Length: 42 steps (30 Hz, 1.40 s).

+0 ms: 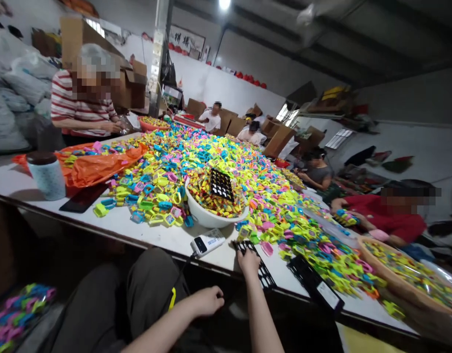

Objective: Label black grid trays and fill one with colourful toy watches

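Note:
My right hand [249, 262] is at the table's front edge, its fingers closed on a black slotted tray [264, 275] that lies tilted over the edge. My left hand [210, 300] hangs lower, in front of the table and beside my knee, with its fingers curled in and nothing visible in them. Just beyond my hands are a white device with a cable [208, 242] and a white bowl [207, 218] heaped with small yellow and red pieces. Another black slotted tray [222, 185] rests on that heap.
Colourful plastic toy watches [262, 196] cover much of the white table [155, 236]. A dark tray with a white label [316, 284] lies to the right, near an orange basket [406, 277]. On the left are a tumbler [46, 176], a phone [83, 198] and an orange bag [100, 166]. Several people sit around.

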Tool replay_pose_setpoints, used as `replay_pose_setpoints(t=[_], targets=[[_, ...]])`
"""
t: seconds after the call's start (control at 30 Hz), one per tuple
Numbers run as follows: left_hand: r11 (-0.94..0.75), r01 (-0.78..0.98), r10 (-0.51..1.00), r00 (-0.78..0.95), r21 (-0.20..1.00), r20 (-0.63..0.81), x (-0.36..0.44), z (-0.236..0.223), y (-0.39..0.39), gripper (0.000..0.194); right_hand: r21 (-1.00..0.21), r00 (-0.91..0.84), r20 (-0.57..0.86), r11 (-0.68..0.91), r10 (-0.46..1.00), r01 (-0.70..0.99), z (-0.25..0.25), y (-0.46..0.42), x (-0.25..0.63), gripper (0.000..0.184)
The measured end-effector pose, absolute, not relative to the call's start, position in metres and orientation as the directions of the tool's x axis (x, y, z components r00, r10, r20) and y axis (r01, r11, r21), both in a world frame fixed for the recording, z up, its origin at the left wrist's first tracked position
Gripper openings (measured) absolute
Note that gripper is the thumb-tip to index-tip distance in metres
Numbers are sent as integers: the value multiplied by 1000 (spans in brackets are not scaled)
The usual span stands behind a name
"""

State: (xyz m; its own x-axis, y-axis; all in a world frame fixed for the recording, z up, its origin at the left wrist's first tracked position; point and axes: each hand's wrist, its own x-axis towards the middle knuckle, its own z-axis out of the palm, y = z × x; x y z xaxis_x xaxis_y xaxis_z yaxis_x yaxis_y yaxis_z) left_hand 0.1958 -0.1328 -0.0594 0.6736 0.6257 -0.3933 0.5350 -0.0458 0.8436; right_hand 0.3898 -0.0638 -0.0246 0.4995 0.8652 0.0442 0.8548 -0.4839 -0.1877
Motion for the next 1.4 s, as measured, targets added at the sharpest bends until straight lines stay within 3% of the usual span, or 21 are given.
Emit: replay_pose_setpoints(t=[0.17, 0.27, 0.33, 0.4, 0.5, 0.53, 0.63, 0.7, 0.9, 1.0, 1.1, 1.23, 1.3, 1.4], targets=[[-96, 455, 653, 700, 885, -288, 191, -48, -137, 34, -307, 398, 70, -360, 915, 881, -25, -60, 380, 46], [-292, 268, 696, 718, 918, 11, 178, -29, -128, 32, -398, 380, 169, -290, 909, 870, -23, -74, 373, 45], [-455, 235, 770, 589, 859, 246, 158, -14, -110, 32, -490, 364, 279, -194, 889, 850, -24, -90, 366, 42], [-480, 404, 869, 340, 779, 359, 128, -3, -80, 31, -569, 344, 358, -90, 868, 817, -28, -108, 357, 38], [-281, 741, 917, 20, 609, 399, 77, 2, -28, 39, -643, 298, 353, -1, 887, 766, -37, -133, 342, 36], [-219, 822, 920, -6, 527, 391, 62, 1, -13, 40, -662, 279, 339, 17, 898, 749, -39, -139, 337, 36], [-218, 938, 934, 121, 268, 337, 31, -7, 18, 38, -688, 222, 328, 71, 918, 722, -44, -151, 329, 33], [-263, 950, 928, 202, 167, 313, 24, -14, 26, 38, -688, 198, 349, 106, 916, 718, -44, -155, 328, 31], [-269, 957, 908, 214, 109, 360, 30, -17, 30, 33, -683, 187, 410, 165, 893, 712, -33, -157, 333, 28], [-314, 930, 895, 223, 191, 387, 30, -12, 28, 37, -703, 177, 408, 184, 896, 687, -32, -159, 331, 28], [-355, 838, 866, 128, 415, 482, 35, -7, 17, 33, -740, 166, 382, 193, 909, 645, -33, -161, 321, 28], [-541, 489, 740, -110, 684, 664, 74, 1, -18, 18, -799, 150, 334, 196, 930, 569, -28, -155, 290, 33], [-594, 269, 766, -99, 758, 635, 106, 6, -44, 14, -818, 113, 328, 222, 938, 531, -23, -146, 271, 42], [-485, 4, 874, 31, 875, 484, 151, 12, -80, 18, -831, 90, 366, 281, 926, 481, -15, -130, 250, 46]])
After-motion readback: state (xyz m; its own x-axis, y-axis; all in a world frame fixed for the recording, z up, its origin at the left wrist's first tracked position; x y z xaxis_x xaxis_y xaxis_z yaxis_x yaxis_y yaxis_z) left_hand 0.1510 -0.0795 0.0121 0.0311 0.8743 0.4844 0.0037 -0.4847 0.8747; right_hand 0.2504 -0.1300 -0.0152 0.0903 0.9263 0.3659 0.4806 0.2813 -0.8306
